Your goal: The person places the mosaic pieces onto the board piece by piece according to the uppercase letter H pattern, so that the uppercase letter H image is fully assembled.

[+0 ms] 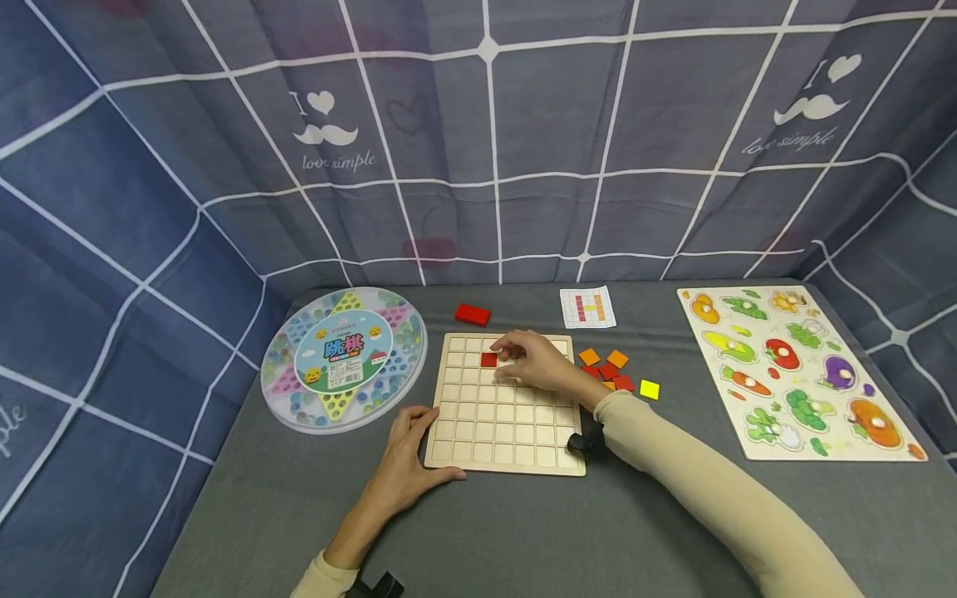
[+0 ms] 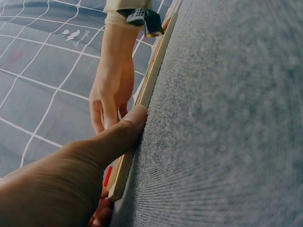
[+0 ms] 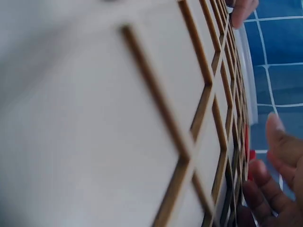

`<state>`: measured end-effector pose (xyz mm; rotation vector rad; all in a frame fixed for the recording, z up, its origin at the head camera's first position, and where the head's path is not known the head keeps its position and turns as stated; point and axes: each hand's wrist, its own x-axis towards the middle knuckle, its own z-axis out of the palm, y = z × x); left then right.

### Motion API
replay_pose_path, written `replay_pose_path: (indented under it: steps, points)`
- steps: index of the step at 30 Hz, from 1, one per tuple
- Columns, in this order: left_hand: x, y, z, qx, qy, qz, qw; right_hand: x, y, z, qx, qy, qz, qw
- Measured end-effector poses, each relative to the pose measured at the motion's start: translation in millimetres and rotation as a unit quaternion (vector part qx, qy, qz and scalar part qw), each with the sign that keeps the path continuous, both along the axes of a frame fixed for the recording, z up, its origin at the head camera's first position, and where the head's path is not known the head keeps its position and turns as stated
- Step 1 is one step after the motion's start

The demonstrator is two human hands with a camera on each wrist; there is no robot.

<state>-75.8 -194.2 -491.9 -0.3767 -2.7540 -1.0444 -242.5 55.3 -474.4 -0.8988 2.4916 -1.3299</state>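
Observation:
A square wooden grid board (image 1: 493,433) lies on the table, and one red tile (image 1: 488,360) sits in a cell near its far edge. My left hand (image 1: 407,457) grips the near left corner of the board. Its thumb (image 2: 128,124) presses along the near edge, and the fingers are at the left side. Above the far part of the board, just right of the red tile, is my right hand (image 1: 534,361). In the right wrist view its thumb (image 3: 279,137) and fingers stand apart, with no tile visible between them.
Orange and red loose tiles (image 1: 607,371) and a yellow tile (image 1: 650,389) lie right of the board. Behind it are a red block (image 1: 473,314) and a pattern card (image 1: 587,308). A round Chinese checkers set (image 1: 344,357) lies left, a vegetable puzzle board (image 1: 800,374) right.

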Motion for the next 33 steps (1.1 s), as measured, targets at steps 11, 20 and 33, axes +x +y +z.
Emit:
replay_pose_path:
  steps: [11,20,33]
  points:
    - [0.0,0.9,-0.6,-0.002,0.001,0.001,1.0000,25.4,77,4.7,-0.037,0.051,0.007,0.9980]
    - [0.5,0.7,-0.8,-0.008,0.000,0.000,1.0000,34.1,141,-0.9,-0.007,0.087,-0.039,0.9954]
    - [0.3,1.0,0.4,-0.012,0.005,0.000,0.9999,58.1,166,-6.1,0.050,0.090,0.020,0.9945]
